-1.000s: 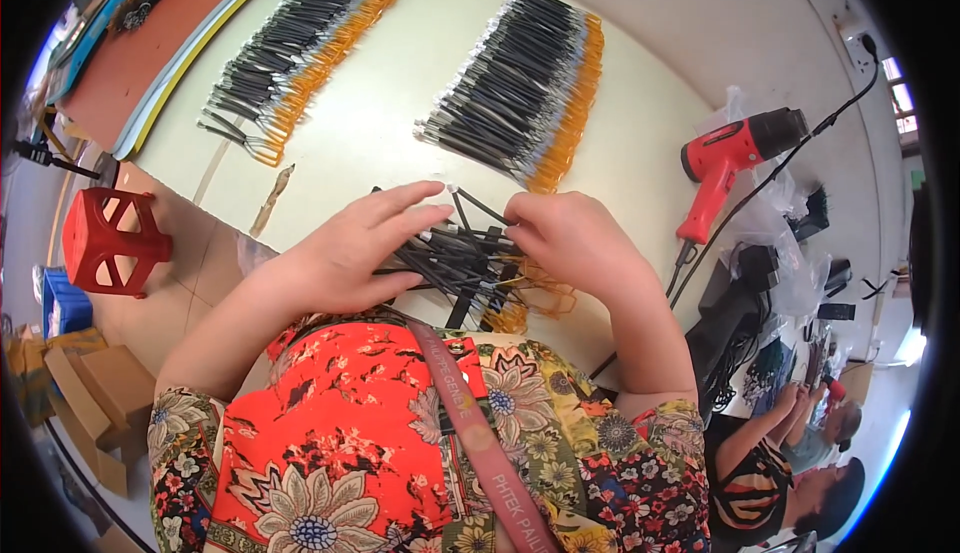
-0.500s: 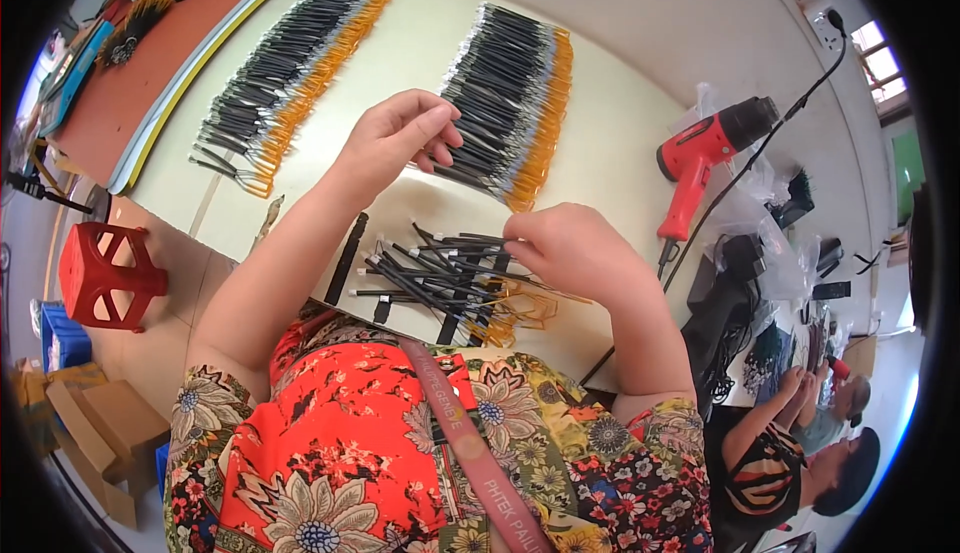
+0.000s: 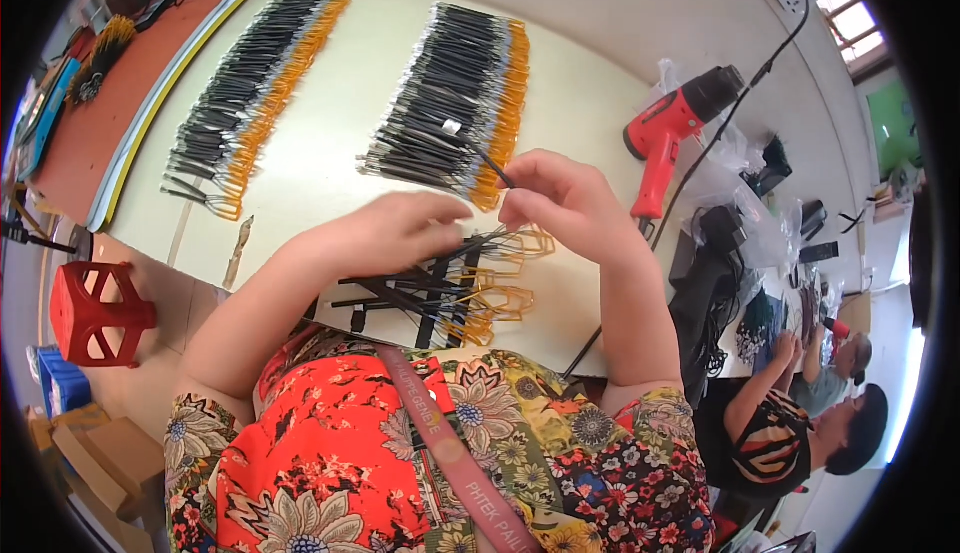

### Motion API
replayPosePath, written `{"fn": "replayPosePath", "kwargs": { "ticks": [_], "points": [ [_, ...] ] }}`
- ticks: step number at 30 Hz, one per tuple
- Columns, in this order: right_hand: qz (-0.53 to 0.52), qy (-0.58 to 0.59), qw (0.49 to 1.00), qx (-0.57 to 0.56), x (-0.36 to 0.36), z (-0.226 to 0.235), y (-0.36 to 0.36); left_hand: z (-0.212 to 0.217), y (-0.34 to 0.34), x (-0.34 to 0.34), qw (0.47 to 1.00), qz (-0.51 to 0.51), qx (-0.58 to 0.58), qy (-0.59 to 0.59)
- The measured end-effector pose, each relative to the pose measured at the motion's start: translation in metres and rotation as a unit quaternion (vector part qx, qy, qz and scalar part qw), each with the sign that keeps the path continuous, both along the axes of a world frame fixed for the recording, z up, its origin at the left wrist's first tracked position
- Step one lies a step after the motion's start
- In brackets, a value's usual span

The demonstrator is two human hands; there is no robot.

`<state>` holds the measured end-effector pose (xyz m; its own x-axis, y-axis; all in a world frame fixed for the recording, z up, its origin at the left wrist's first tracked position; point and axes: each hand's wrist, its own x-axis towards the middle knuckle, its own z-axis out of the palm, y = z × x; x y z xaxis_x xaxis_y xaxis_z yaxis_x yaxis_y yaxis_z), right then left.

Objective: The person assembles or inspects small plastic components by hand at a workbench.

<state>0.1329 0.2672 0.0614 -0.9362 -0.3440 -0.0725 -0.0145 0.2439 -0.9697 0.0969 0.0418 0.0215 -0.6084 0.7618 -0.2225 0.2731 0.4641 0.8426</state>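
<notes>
My right hand (image 3: 572, 201) pinches a short black cable (image 3: 495, 167) between thumb and fingertips. Its white connector end points up and left over the near end of a row of cables. That row (image 3: 450, 78) lies side by side, black lengths to the left and orange loops to the right. My left hand (image 3: 380, 235) reaches over a loose pile of the same cables (image 3: 440, 293), fingers apart and slightly bent. It covers the pile's upper part, so whether the fingertips touch a cable is hidden.
A longer cable row (image 3: 250, 93) lies farther left on the pale table. A red heat gun (image 3: 668, 133) rests at the right, near plastic bags (image 3: 760, 208) and black cords. Left of the table stands a red stool (image 3: 105, 313). Another person (image 3: 775, 443) works at the far right.
My left hand has come down from the cable row to the loose pile. My right hand has lifted from the pile with a cable. The view has shifted slightly.
</notes>
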Motion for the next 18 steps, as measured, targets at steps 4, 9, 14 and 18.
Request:
{"fn": "replayPosePath", "kwargs": {
  "ticks": [4,9,14,18],
  "points": [
    [-0.033,0.014,0.996,-0.087,-0.004,0.0,0.012,-0.01,0.015,0.011,0.975,-0.113,0.079,0.175],
    [0.02,-0.014,0.995,-0.097,-0.022,0.007,-0.001,0.007,0.015,0.01,0.981,-0.147,0.019,0.121],
    [0.016,-0.05,0.995,-0.082,-0.047,0.008,-0.024,0.0,-0.014,-0.035,0.958,0.178,0.217,-0.065],
    [0.007,-0.071,0.994,-0.083,-0.061,-0.007,-0.038,-0.009,-0.029,-0.055,0.867,0.237,0.415,-0.14]
  ]
}}
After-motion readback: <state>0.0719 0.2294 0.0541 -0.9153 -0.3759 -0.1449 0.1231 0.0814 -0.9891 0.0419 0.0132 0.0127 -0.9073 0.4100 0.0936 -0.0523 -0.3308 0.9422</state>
